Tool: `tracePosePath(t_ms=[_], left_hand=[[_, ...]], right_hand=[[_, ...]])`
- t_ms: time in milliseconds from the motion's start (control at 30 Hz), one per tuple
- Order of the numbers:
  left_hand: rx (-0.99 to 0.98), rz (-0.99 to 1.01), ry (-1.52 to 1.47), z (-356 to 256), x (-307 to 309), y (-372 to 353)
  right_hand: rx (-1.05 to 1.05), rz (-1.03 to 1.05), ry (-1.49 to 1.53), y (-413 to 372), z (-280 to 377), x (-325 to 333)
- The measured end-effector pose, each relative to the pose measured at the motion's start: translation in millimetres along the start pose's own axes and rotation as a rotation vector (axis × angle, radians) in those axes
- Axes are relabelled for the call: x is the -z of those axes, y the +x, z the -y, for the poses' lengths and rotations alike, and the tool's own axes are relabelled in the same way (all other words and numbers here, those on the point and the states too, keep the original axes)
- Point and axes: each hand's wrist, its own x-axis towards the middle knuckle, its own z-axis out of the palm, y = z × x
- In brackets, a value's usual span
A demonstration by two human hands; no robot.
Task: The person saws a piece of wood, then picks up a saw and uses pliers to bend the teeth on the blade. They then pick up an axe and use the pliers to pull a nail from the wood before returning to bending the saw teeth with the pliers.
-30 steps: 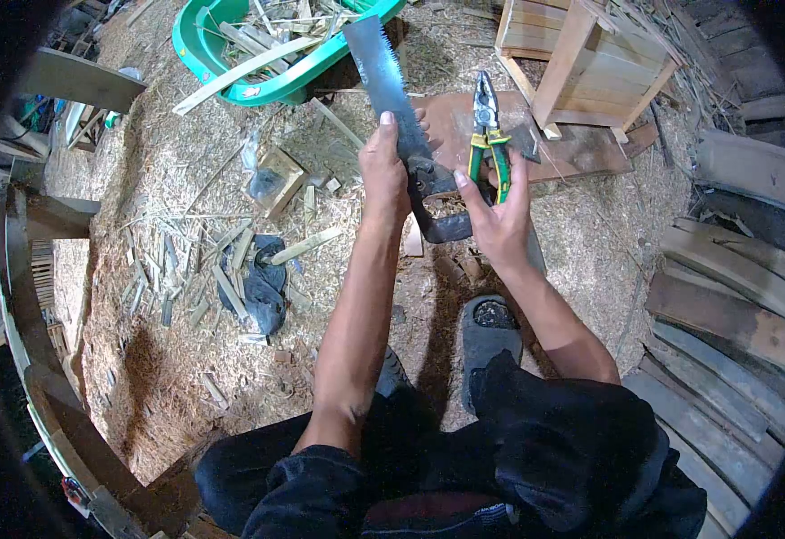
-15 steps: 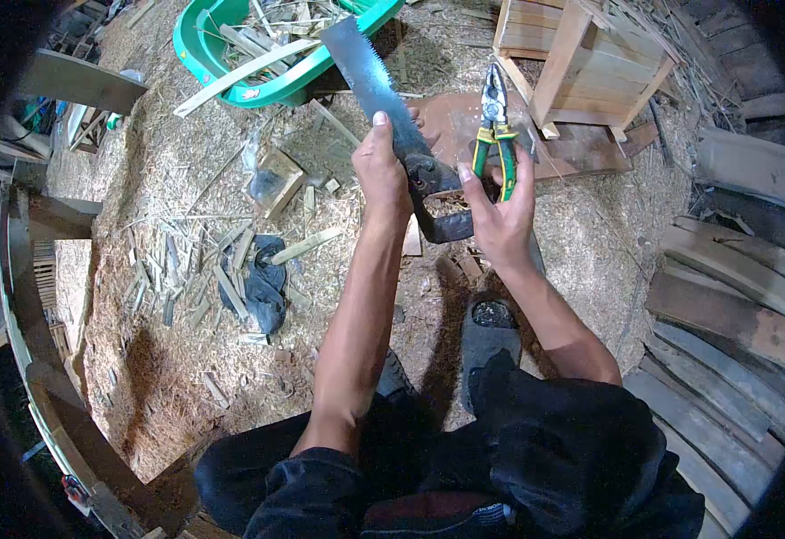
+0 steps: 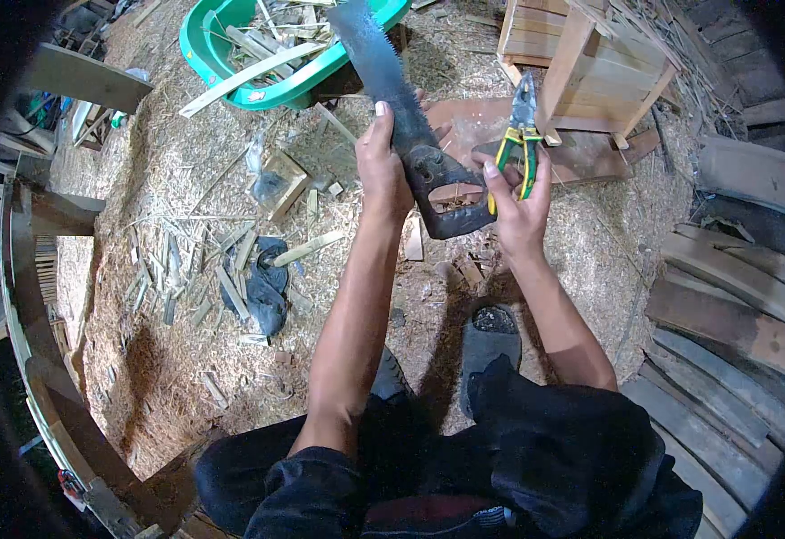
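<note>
My left hand (image 3: 387, 171) is closed around the blade of a hand saw (image 3: 376, 67) near its handle, thumb along the blade. The toothed blade points up and away, and the black handle (image 3: 461, 218) faces my right hand. In my right hand (image 3: 520, 208) is a pair of pliers (image 3: 523, 135) with green and yellow grips, jaws upward. The pliers' grips stand somewhat apart, just right of the saw handle. Below both tools lies a brown board (image 3: 581, 162) on the ground.
A green tub (image 3: 197, 54) with wood scraps stands at the upper left. A wooden box frame (image 3: 572, 67) is at the upper right. Sawdust, offcuts and a dark plastic bag (image 3: 267, 301) cover the ground. Stacked planks (image 3: 725, 323) line the right, and a curved wooden edge (image 3: 29, 332) the left.
The pliers have shifted right and tilted, their grips further apart. The saw has turned slightly, showing more of its handle opening. My left hand still holds the blade.
</note>
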Motion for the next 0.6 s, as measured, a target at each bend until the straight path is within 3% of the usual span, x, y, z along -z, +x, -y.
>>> tracePosePath(t_ms=[167, 233, 267, 300, 333, 400, 600], left_hand=[[-0.011, -0.037, 0.096, 0.8, -2.3, 6.7], [-0.043, -0.038, 0.233, 2.5, 2.7, 7.9], [-0.118, -0.04, 0.256, 5.9, 2.9, 10.2], [-0.191, -0.044, 0.281, 10.0, 2.9, 13.8], [-0.265, -0.046, 0.304, 13.5, 3.2, 17.6], [-0.264, -0.055, 0.29, 11.5, 5.6, 19.2], [-0.265, -0.045, 0.242, -1.7, 3.5, 12.9]], right_hand=[[0.041, 0.163, -0.45, -0.5, 1.5, 15.2], [0.038, 0.218, -0.412, -3.8, 1.1, 11.7], [0.036, 0.246, -0.393, -7.0, 0.6, 7.8], [-0.085, 0.239, -0.168, -12.9, 14.6, -5.4], [-0.036, 0.208, -0.203, -13.4, 12.0, -9.2], [0.061, 0.148, -0.268, -13.7, 8.8, -16.0], [-0.08, 0.108, -0.14, -16.0, 26.8, -23.8]])
